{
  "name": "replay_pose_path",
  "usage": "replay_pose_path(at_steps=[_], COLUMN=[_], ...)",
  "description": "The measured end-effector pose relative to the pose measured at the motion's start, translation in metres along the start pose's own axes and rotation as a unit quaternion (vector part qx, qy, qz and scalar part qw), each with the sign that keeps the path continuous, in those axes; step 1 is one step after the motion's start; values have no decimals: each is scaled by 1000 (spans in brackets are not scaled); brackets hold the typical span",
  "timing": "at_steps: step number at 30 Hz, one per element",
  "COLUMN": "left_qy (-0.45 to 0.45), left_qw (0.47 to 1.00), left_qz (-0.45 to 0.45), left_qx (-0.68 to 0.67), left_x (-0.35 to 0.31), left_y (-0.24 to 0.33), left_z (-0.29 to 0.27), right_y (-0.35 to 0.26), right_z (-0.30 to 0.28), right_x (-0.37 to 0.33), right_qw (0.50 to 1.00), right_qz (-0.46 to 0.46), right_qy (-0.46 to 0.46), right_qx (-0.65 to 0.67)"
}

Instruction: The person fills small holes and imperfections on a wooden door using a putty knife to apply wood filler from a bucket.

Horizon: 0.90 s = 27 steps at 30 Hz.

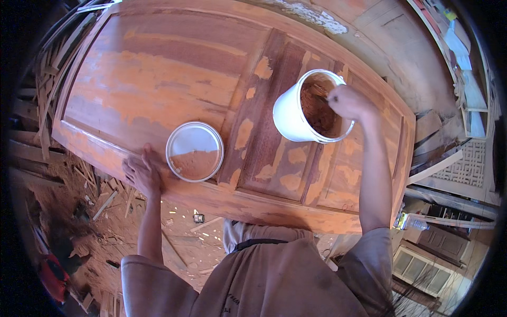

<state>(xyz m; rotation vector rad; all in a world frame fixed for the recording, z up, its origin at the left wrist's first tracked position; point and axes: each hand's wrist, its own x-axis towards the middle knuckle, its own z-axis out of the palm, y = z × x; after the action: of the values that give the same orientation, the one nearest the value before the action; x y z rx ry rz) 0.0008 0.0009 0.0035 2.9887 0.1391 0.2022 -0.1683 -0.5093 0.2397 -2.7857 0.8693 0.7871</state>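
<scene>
A reddish-brown panelled wooden door (169, 105) lies flat in front of me, patched with orange filler. On its right part stands a white plastic bucket (288, 115), tilted in view, with reddish-brown paste (319, 108) inside. My right hand (351, 102) is closed at the bucket's mouth, by the far right of the rim; what its fingers hold is hidden. A round white lid (195, 136) lies on the door to the left of the bucket, with orange powder or paste on its lower half. My left hand (143, 171) rests on the door's near edge beside the lid, fingers apart, holding nothing.
Wood scraps (50, 100) are piled along the left. Sawdust and offcuts cover the floor (179, 227) below the door. At the right are a carved lattice panel (465, 166), a plastic bottle (416, 224) and a louvred frame (422, 269). A dusty board (391, 39) lies beyond the door.
</scene>
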Motion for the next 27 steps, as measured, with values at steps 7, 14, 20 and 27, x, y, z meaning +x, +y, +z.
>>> replay_pose_path(at_steps=[7, 14, 20, 27], left_qy=[36, 29, 35, 33], left_qw=[999, 999, 999, 999], left_qz=[23, 28, 25, 26], left_qx=[25, -12, -1, -6], left_x=[10, 0, 0, -2], left_y=[-1, 2, 1, 0], left_z=[3, 3, 3, 4], right_y=[18, 12, 40, 62], right_z=[16, 17, -5, 33], right_x=[24, -8, -65, -88], right_qw=[997, 998, 952, 880], right_qz=[27, -29, 23, 104], right_qy=[71, 35, 29, 53], right_qx=[25, 37, 304, 460])
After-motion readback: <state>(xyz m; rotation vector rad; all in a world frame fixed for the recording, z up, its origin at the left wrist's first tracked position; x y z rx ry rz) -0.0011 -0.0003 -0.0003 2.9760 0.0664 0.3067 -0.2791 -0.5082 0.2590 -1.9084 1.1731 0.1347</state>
